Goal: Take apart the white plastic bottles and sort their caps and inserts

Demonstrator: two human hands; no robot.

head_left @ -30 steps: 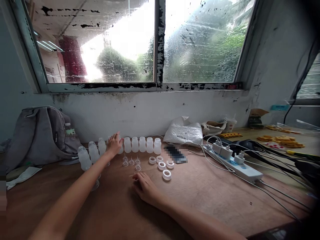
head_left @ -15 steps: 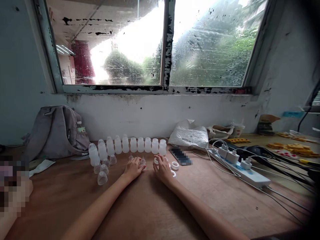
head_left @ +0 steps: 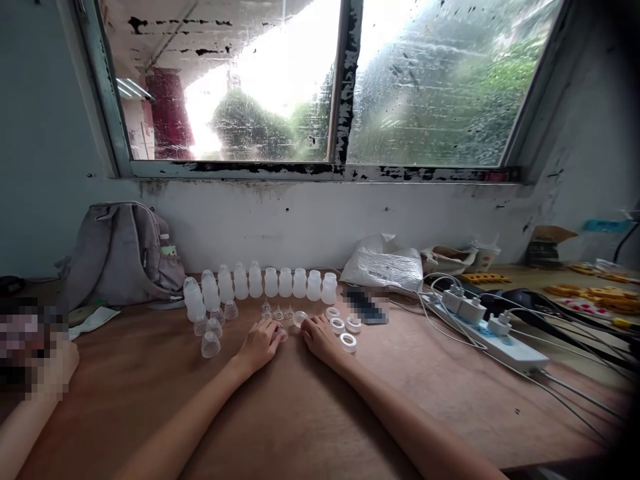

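Observation:
My left hand (head_left: 259, 344) is closed on a clear silicone teat (head_left: 283, 334), its fingers partly covering it. Just beyond stand several more clear teats (head_left: 279, 312). My right hand (head_left: 321, 339) pinches a white bottle ring (head_left: 300, 319) that is tilted up off the table, a short gap from the left hand. To its right lie several loose white rings (head_left: 349, 343). A curved row of frosted baby bottles (head_left: 271, 283) stands behind; those on the left wear clear caps. Several clear dome caps (head_left: 211, 345) sit on the table left of my left hand.
A phone (head_left: 367, 307) lies beyond the rings, near a silver bag (head_left: 385, 263). A power strip (head_left: 510, 350) with plugs and cables runs along the right. At left are a grey backpack (head_left: 117, 260) and another person's arm (head_left: 47, 387).
My right hand has drawn a white ring out of the group, toward my left hand. My left hand has pulled back from the standing teats with one in its fingers. The view has shifted slightly.

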